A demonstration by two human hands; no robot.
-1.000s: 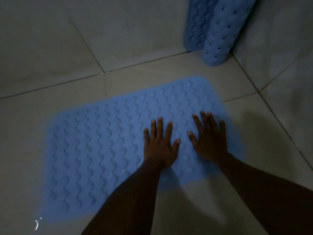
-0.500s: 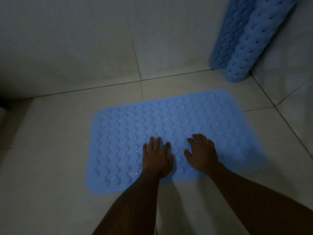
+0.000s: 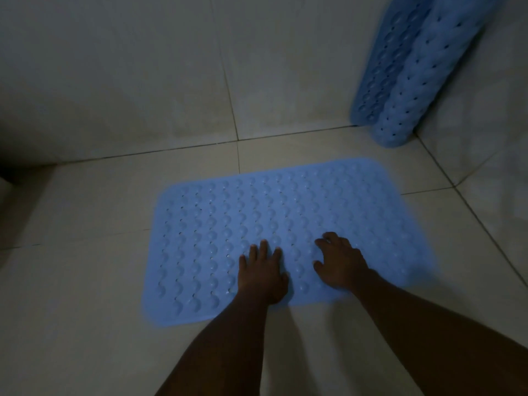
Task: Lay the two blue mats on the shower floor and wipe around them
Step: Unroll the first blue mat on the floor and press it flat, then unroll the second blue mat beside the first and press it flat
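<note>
Beige-tiled shower floor (image 3: 85, 281). Two blue bumpy rubber mats: flat mat (image 3: 285, 210), rolled mat (image 3: 405, 81) far right. Left hand (image 3: 263, 277) splayed, right hand (image 3: 341, 265) arched, both on flat mat.

the right hand (image 3: 340, 264), spread flat before, now rests on the mat (image 3: 285, 212) with fingers loosely bent.

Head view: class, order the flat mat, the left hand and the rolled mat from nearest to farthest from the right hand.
1. Flat mat: directly under the right hand.
2. Left hand: beside it, to its left.
3. Rolled mat: standing in the far right corner.
</note>
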